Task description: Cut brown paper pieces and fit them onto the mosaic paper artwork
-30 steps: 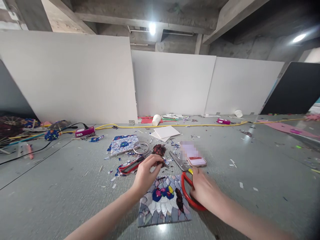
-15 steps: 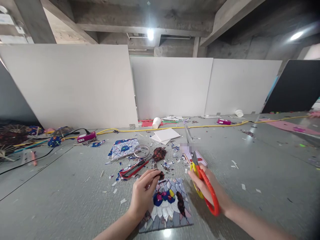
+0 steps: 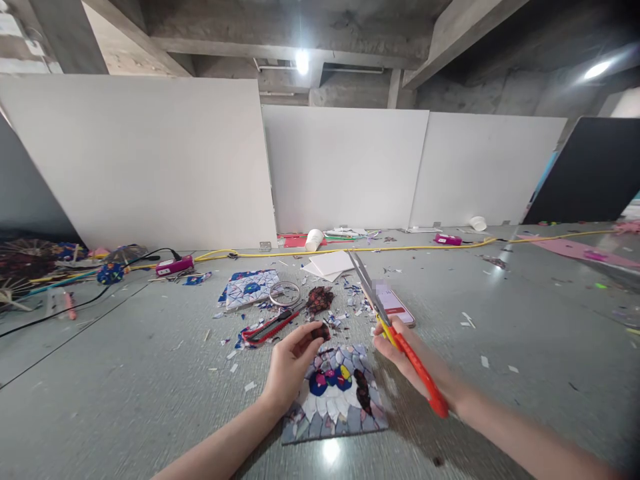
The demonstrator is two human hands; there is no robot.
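Observation:
Between the thumb and fingers of my left hand [image 3: 293, 367] is a small dark brown-red fabric scrap [image 3: 321, 332], pinched above the far edge of a mosaic-like picture panel [image 3: 345, 413]. The panel shows blue, pink and yellow patches over white scale shapes, with a dark patterned strip at its right. My right hand [image 3: 415, 357] grips scissors [image 3: 407, 353] with red and yellow handles, blades pointing up and away. Behind the scissors lies a phone [image 3: 397, 305] with a lit screen. A crumpled dark red-black fabric piece [image 3: 319, 300] rests just beyond my left hand.
A red utility knife [image 3: 273, 328], a tape roll [image 3: 285, 293] and a blue-white patterned panel [image 3: 251, 289] lie ahead to the left. White cards [image 3: 330, 265], a paper cup [image 3: 314, 240] and a yellow cable [image 3: 380, 250] are farther back. Small scraps litter the floor.
The scissors have turned, their blades now leaning left and seen more edge-on. My left hand has lifted slightly with the scrap still pinched. The view has shifted a little.

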